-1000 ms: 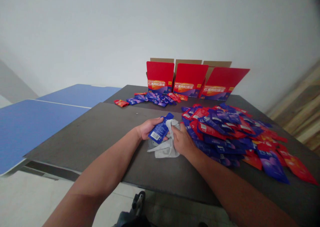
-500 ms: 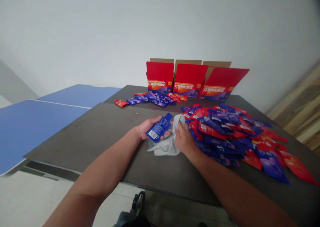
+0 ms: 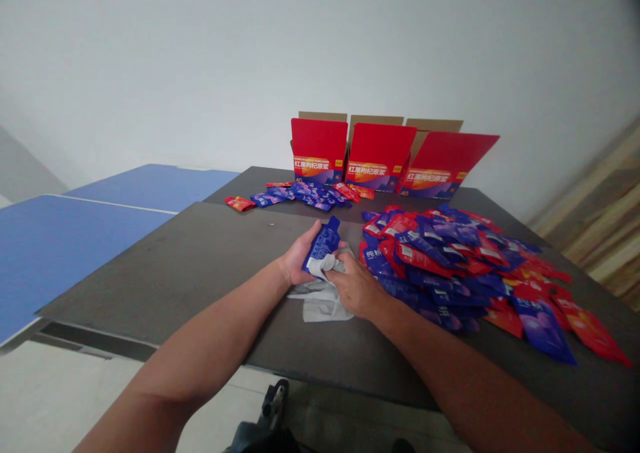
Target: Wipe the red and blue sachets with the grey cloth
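Observation:
A blue sachet (image 3: 323, 240) with white print lies in my left hand (image 3: 299, 256), tilted, its narrow end pointing up and away. My right hand (image 3: 357, 286) grips a light grey cloth (image 3: 327, 306) and presses a bunched part of it against the sachet's lower face, covering the barcode area. The rest of the cloth hangs below both hands down to the dark tabletop. Just to the right of my right hand lies a large heap of red and blue sachets (image 3: 440, 246).
Three open red cartons (image 3: 320, 143) stand in a row at the back near the wall. In front of them lies a smaller group of blue and red sachets (image 3: 315, 196). A blue table (image 3: 100, 233) adjoins on the left. The dark table's (image 3: 200, 280) front edge runs below my forearms.
My right hand has moved left and brought the cloth onto the blue sachet. The sachet has turned more upright in my left hand. The heap and cartons stay as they were.

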`<state>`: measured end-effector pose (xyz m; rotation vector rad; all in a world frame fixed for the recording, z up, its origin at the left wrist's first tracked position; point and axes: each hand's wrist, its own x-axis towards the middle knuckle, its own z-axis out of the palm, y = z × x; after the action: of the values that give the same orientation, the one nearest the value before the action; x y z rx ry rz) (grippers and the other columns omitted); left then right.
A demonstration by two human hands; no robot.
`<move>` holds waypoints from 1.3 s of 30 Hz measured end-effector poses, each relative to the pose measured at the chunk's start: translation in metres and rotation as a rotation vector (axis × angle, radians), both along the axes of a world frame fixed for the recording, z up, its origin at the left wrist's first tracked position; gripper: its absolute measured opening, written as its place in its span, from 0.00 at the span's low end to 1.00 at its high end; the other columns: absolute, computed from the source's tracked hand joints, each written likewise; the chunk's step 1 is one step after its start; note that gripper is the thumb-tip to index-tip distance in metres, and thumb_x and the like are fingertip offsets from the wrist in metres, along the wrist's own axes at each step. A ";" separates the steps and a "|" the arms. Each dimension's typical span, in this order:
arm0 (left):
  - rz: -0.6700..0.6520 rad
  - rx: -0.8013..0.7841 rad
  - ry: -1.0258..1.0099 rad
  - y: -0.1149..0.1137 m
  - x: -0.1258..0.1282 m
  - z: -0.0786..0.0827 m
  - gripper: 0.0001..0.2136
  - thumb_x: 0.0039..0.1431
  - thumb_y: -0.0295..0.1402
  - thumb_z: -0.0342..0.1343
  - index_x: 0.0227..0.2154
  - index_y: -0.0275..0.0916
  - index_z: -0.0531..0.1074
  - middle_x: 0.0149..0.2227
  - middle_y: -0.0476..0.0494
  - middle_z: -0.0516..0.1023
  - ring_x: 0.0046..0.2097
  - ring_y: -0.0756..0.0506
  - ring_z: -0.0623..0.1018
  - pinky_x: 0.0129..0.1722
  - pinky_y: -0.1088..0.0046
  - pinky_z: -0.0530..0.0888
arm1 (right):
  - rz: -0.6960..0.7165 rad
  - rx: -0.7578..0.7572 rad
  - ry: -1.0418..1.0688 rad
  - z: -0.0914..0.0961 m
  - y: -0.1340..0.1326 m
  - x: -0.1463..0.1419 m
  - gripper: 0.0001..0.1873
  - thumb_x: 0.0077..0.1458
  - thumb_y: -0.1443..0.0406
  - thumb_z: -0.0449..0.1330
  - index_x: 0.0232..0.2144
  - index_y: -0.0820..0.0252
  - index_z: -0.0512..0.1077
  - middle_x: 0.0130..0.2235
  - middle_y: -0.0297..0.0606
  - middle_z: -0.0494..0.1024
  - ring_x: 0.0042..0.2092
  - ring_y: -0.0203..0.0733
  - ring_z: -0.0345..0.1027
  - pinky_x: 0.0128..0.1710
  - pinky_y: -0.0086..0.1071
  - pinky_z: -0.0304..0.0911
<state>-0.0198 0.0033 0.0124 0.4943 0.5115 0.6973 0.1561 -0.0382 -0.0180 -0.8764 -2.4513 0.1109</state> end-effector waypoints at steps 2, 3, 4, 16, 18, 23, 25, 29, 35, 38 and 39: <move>0.009 0.007 0.031 -0.002 0.002 -0.001 0.31 0.59 0.56 0.46 0.42 0.28 0.74 0.32 0.35 0.79 0.33 0.42 0.79 0.36 0.68 0.73 | -0.030 -0.014 0.026 0.002 0.000 0.000 0.21 0.57 0.72 0.51 0.51 0.56 0.71 0.52 0.49 0.62 0.49 0.49 0.63 0.50 0.43 0.63; 0.012 0.014 0.040 -0.002 0.004 -0.002 0.31 0.59 0.56 0.47 0.42 0.29 0.75 0.33 0.35 0.79 0.34 0.42 0.79 0.37 0.67 0.74 | -0.049 -0.022 0.040 0.002 0.000 -0.001 0.21 0.57 0.72 0.51 0.52 0.56 0.71 0.51 0.48 0.63 0.48 0.48 0.63 0.49 0.42 0.64; 0.014 0.020 0.047 -0.003 0.005 -0.001 0.30 0.59 0.56 0.47 0.42 0.30 0.75 0.35 0.35 0.80 0.35 0.42 0.79 0.38 0.67 0.74 | -0.067 -0.025 0.054 0.003 0.000 -0.001 0.21 0.57 0.71 0.51 0.52 0.56 0.70 0.50 0.48 0.63 0.47 0.48 0.63 0.49 0.42 0.64; 0.014 0.105 0.186 -0.012 0.010 0.001 0.21 0.60 0.49 0.51 0.35 0.33 0.75 0.28 0.40 0.77 0.24 0.49 0.74 0.25 0.75 0.71 | -0.368 -0.027 0.156 -0.001 0.007 0.001 0.24 0.55 0.72 0.48 0.54 0.65 0.65 0.44 0.48 0.63 0.48 0.50 0.62 0.49 0.42 0.63; -0.002 0.118 0.200 -0.012 0.008 0.001 0.21 0.60 0.49 0.52 0.34 0.33 0.74 0.28 0.40 0.76 0.23 0.50 0.74 0.25 0.75 0.71 | -0.404 -0.037 0.195 -0.003 0.009 0.001 0.25 0.56 0.72 0.46 0.57 0.66 0.63 0.46 0.50 0.63 0.49 0.52 0.62 0.50 0.44 0.63; -0.067 0.136 0.202 -0.010 0.003 0.001 0.21 0.60 0.49 0.51 0.38 0.32 0.73 0.30 0.39 0.77 0.23 0.50 0.73 0.25 0.75 0.71 | -0.438 -0.036 0.304 -0.010 0.015 0.001 0.27 0.59 0.70 0.44 0.60 0.67 0.59 0.50 0.54 0.64 0.54 0.55 0.60 0.55 0.51 0.59; -0.078 0.129 0.159 -0.009 0.001 0.001 0.22 0.61 0.49 0.50 0.39 0.31 0.73 0.30 0.37 0.77 0.24 0.49 0.74 0.26 0.74 0.71 | -0.467 -0.042 0.333 -0.010 0.015 0.002 0.27 0.60 0.70 0.43 0.61 0.66 0.57 0.50 0.54 0.64 0.55 0.56 0.59 0.55 0.52 0.58; 0.014 0.088 0.021 -0.006 0.001 0.004 0.23 0.62 0.49 0.47 0.43 0.31 0.72 0.33 0.36 0.77 0.29 0.46 0.76 0.26 0.73 0.72 | -0.442 -0.019 0.272 -0.005 0.010 0.002 0.27 0.59 0.70 0.45 0.61 0.66 0.58 0.49 0.53 0.63 0.54 0.54 0.59 0.53 0.48 0.60; 0.152 0.044 -0.019 -0.005 0.002 0.006 0.22 0.61 0.52 0.46 0.44 0.39 0.72 0.30 0.43 0.75 0.27 0.45 0.76 0.29 0.68 0.74 | -0.053 0.072 -0.016 0.002 -0.002 0.000 0.21 0.56 0.71 0.52 0.50 0.54 0.72 0.50 0.46 0.63 0.50 0.49 0.59 0.52 0.44 0.59; 0.127 0.005 0.018 -0.006 0.005 0.003 0.28 0.58 0.58 0.44 0.35 0.34 0.72 0.27 0.42 0.74 0.25 0.46 0.75 0.27 0.68 0.74 | 0.028 0.101 -0.055 0.000 -0.004 -0.001 0.20 0.56 0.71 0.53 0.48 0.51 0.74 0.53 0.45 0.62 0.52 0.50 0.57 0.52 0.45 0.58; 0.113 -0.014 0.039 -0.006 0.007 0.001 0.29 0.58 0.59 0.44 0.33 0.33 0.72 0.26 0.42 0.74 0.25 0.45 0.75 0.27 0.68 0.73 | 0.029 0.099 -0.064 0.000 -0.004 -0.001 0.20 0.57 0.71 0.53 0.49 0.51 0.73 0.53 0.45 0.62 0.51 0.51 0.58 0.52 0.45 0.58</move>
<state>-0.0131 -0.0030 0.0137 0.4690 0.5841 0.7930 0.1546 -0.0426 -0.0182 -0.8139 -2.5059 -0.0288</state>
